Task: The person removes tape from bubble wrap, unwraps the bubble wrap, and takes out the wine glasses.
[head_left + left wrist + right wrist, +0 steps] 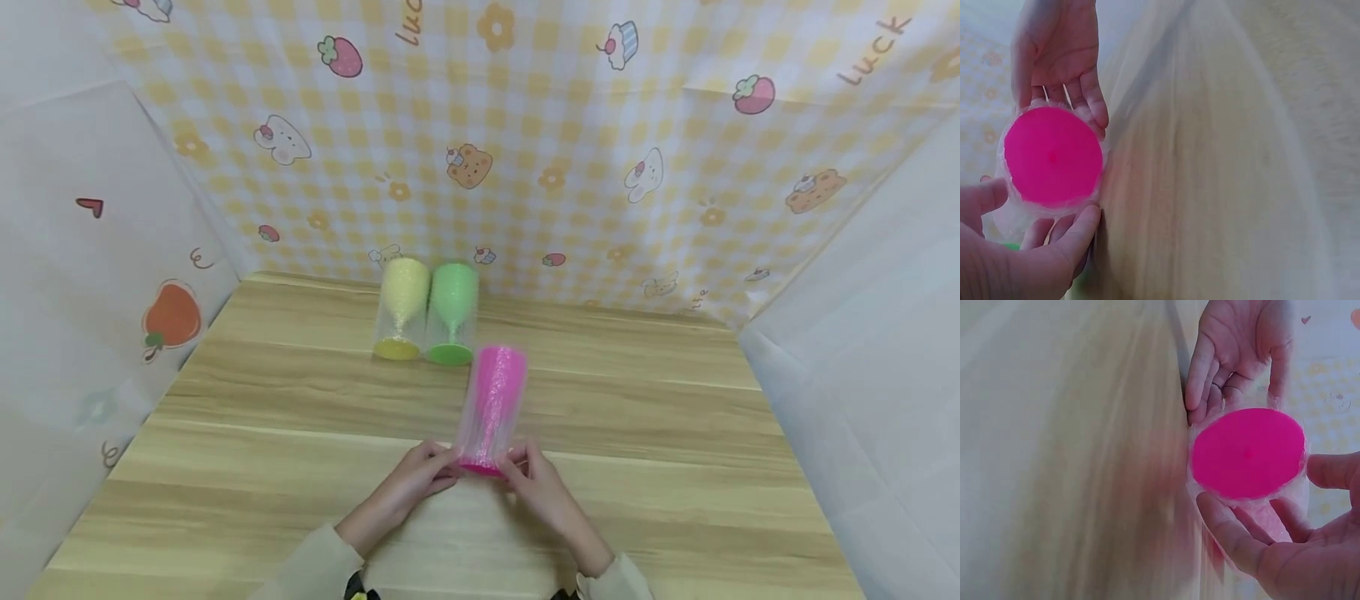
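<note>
A pink goblet (498, 392) in clear wrapping is between my two hands over the middle of the table, its round base (1054, 156) facing me. My left hand (422, 473) grips the base end from the left, thumb on one side and fingers curled beneath. From the right, my right hand (536, 483) holds the same end between thumb and fingers. Crinkled film rings the base in both wrist views. Just beyond its far end are a green goblet (453, 304) and a pale yellow goblet (402, 300), side by side in clear wrapping.
The wood-grain table (637, 400) runs back to a yellow checked cloth (525, 125) with printed cartoons. White sheets hang at the left (67, 275) and at the right (885, 358) of the table.
</note>
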Available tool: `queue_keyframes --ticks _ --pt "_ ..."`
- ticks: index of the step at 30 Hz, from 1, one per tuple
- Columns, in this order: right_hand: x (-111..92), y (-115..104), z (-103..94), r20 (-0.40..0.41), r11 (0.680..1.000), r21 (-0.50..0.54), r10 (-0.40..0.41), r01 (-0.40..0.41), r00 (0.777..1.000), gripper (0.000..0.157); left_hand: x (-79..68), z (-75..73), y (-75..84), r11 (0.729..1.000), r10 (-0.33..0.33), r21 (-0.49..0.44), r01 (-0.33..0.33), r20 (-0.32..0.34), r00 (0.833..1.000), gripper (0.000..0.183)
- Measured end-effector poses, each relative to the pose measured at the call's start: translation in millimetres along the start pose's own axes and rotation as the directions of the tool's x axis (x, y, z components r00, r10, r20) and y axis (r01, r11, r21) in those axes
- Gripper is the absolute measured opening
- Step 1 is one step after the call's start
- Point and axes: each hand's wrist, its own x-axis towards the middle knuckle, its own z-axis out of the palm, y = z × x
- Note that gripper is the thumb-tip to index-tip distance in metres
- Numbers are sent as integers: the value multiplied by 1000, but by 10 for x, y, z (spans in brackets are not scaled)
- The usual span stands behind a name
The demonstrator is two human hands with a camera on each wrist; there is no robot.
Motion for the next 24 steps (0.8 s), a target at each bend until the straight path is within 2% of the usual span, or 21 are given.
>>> queue_keyframes --ticks 10,15,20,24 --pt "-204 12 47 112 999 28 -23 20 993 28 -296 -129 -114 998 -35 50 29 113 993 32" --pt "-275 64 59 173 999 41 -9 2 985 30 -437 -192 -133 992 -36 122 16 170 985 30" --pt "-292 132 -2 252 997 80 -20 0 968 30 -517 -295 -101 967 -38 255 -21 221 974 35" --pt "-214 107 -140 269 994 105 -67 40 961 34 -470 -414 -12 935 -24 350 -52 209 978 44"
